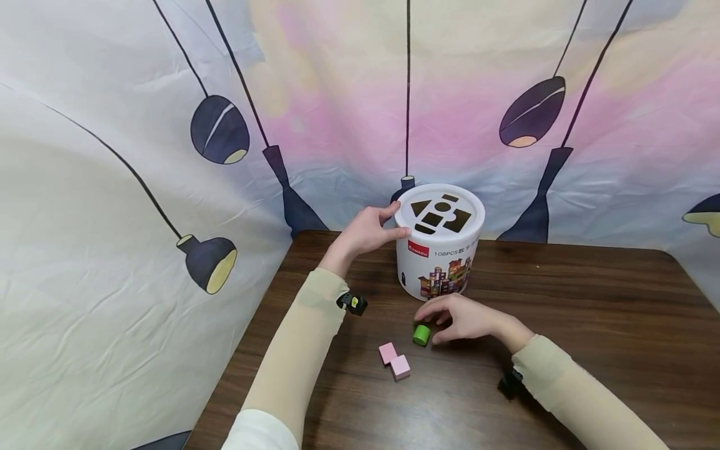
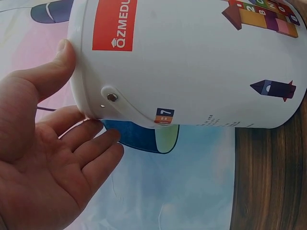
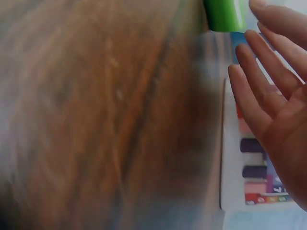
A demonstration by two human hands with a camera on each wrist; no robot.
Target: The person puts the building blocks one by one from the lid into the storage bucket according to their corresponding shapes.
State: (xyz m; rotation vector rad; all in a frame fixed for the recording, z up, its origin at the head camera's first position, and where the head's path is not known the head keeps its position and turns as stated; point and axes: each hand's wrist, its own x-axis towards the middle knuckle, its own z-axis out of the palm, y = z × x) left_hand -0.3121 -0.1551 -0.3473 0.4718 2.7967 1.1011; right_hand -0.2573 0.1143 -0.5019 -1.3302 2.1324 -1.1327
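My left hand (image 1: pixel 371 230) touches the lid rim of a white bucket (image 1: pixel 409 265) at its left side. In the left wrist view the thumb lies against the rim and the other fingers are loosely extended. Shaped holes pierce the bucket's white lid (image 1: pixel 475 215). In front of the bucket, a green cylinder block (image 1: pixel 421 335) stands on the table. My right hand (image 1: pixel 464 317) hovers about it with thumb and fingers apart; whether any fingertip touches it I cannot tell. In the right wrist view the green block (image 3: pixel 225 15) shows near the fingertips.
Two pink blocks, a flatter one (image 1: pixel 387 354) and a thicker one (image 1: pixel 400 367), lie corner to corner to the left of the green block. The brown wooden table (image 1: pixel 585 300) ends at the back against a printed cloth (image 1: pixel 349 112) with painted lamps.
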